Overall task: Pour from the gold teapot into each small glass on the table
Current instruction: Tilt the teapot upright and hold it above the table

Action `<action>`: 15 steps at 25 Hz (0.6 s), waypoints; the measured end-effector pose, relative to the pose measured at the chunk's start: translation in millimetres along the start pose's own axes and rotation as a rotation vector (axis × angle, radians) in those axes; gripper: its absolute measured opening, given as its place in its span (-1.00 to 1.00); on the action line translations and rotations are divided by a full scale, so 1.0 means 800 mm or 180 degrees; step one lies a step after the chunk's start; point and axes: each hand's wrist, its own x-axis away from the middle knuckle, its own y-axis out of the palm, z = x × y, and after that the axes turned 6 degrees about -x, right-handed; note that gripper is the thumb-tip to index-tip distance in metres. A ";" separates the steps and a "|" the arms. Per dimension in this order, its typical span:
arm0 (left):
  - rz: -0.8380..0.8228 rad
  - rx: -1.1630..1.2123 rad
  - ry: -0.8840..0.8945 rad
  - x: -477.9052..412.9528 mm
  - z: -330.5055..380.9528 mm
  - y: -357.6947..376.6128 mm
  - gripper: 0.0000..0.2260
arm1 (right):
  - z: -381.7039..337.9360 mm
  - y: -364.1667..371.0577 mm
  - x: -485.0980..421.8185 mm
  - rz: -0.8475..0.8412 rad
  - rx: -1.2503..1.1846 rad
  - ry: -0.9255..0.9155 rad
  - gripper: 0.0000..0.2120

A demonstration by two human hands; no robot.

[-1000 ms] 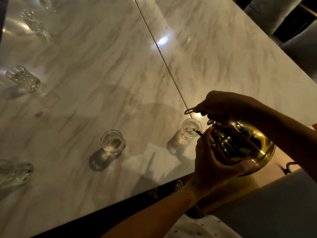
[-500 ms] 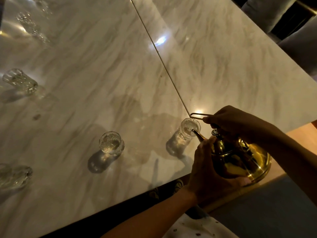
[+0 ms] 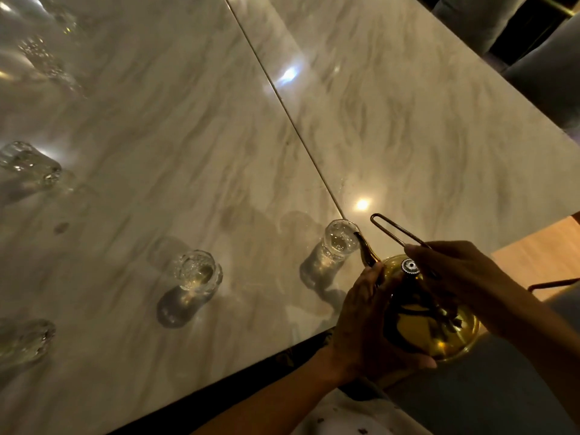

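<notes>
Marble table (image 3: 408, 127), gold teapot (image 3: 439, 334) between hands

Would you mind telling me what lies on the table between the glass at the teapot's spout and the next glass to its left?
In the head view, only bare marble table with shadows lies between the glass at the spout and the next glass.

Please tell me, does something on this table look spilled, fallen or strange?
No spill is clear. The glasses stand upright; they only seem to lean because of the wide lens. A small dark spot marks the marble table at left. The gold teapot pours normally into the nearest glass.
</notes>
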 end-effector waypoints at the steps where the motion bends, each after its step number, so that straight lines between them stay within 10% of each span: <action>1: -0.0008 -0.0048 0.0061 0.001 -0.001 0.000 0.04 | 0.005 0.000 0.001 0.0040 -0.0071 -0.0049 0.12; 10: -0.0054 -0.0537 0.0251 0.011 -0.025 0.002 0.20 | 0.036 0.004 -0.002 0.0501 -0.0731 -0.0287 -0.80; 15: -0.0020 -0.0645 0.0261 0.006 -0.035 -0.006 0.24 | 0.032 0.009 -0.007 0.0482 -0.0842 -0.0437 -0.83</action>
